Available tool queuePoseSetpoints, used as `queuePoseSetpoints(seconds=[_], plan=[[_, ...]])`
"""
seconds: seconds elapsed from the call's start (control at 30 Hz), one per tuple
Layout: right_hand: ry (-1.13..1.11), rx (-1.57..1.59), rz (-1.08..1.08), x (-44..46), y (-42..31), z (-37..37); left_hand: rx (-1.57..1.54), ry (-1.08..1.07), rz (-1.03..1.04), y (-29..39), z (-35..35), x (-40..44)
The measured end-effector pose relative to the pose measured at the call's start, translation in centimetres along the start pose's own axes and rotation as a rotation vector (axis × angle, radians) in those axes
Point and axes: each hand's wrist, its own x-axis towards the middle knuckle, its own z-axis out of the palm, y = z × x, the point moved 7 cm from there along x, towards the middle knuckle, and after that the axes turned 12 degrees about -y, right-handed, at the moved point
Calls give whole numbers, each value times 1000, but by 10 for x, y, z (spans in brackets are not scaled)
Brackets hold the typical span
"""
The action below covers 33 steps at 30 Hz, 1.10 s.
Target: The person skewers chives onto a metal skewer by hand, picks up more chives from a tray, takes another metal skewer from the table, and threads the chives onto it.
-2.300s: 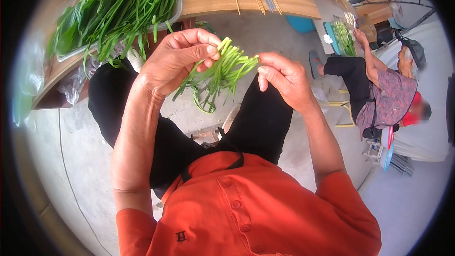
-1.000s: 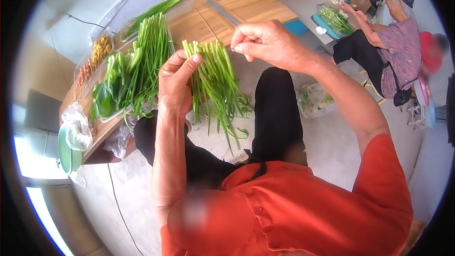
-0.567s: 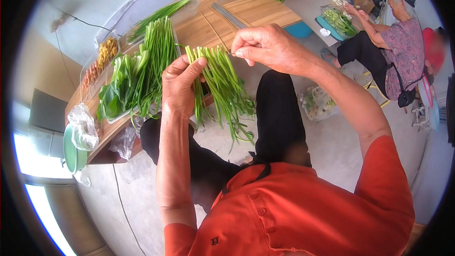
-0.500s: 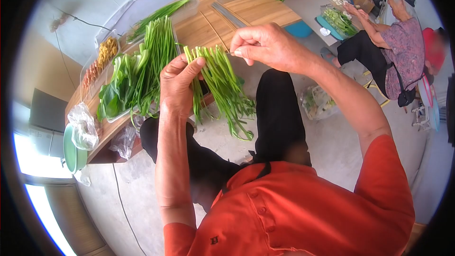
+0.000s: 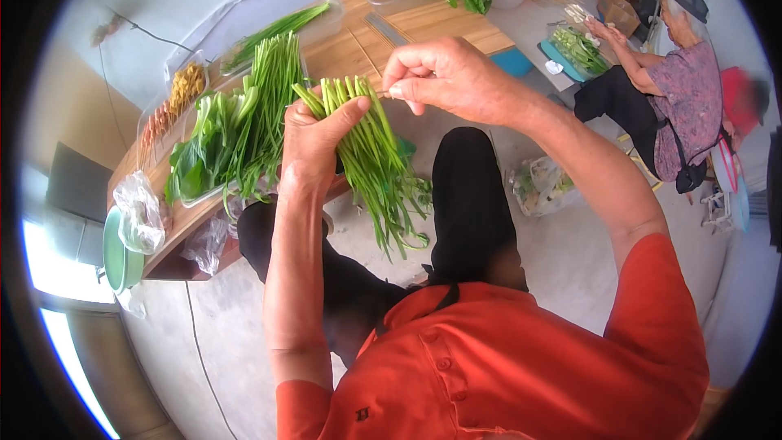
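My left hand (image 5: 314,143) is closed round a bunch of long green chives (image 5: 373,167), cut ends up and the thin leaves hanging over my lap. The thumb presses across the stems near their top. Beside it my right hand (image 5: 452,77) pinches a thin wooden skewer (image 5: 385,94), whose tip reaches the stems. How far the skewer runs into the bunch is hidden. Just left of my hands, a tray holds more chives (image 5: 277,73) and broad leafy greens (image 5: 199,159).
On the wooden table (image 5: 342,41) lie a metal strip (image 5: 386,30), loose sticks and filled skewers (image 5: 175,102). Plastic bags (image 5: 140,208) and a green basin (image 5: 122,251) are at its left edge. Another person (image 5: 668,81) sits at the right near a tray of greens (image 5: 578,49).
The bunch has shifted slightly and spreads more at the top, its stems fanned to the left. My right hand has moved a little left, still pinching the skewer. The view has shifted slightly.
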Motion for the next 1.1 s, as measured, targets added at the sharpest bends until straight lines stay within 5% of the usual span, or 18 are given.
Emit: queuePoseSetpoints(seconds=[0.67,0.87,1.1], plan=[[-6,46,26,15,12,-4,60,-28,1,2,-11,6],[-12,332,107,15,14,-16,52,-87,43,3,-19,7],[-77,216,136,20,-14,-32,-72,-94,-3,2,-29,20]])
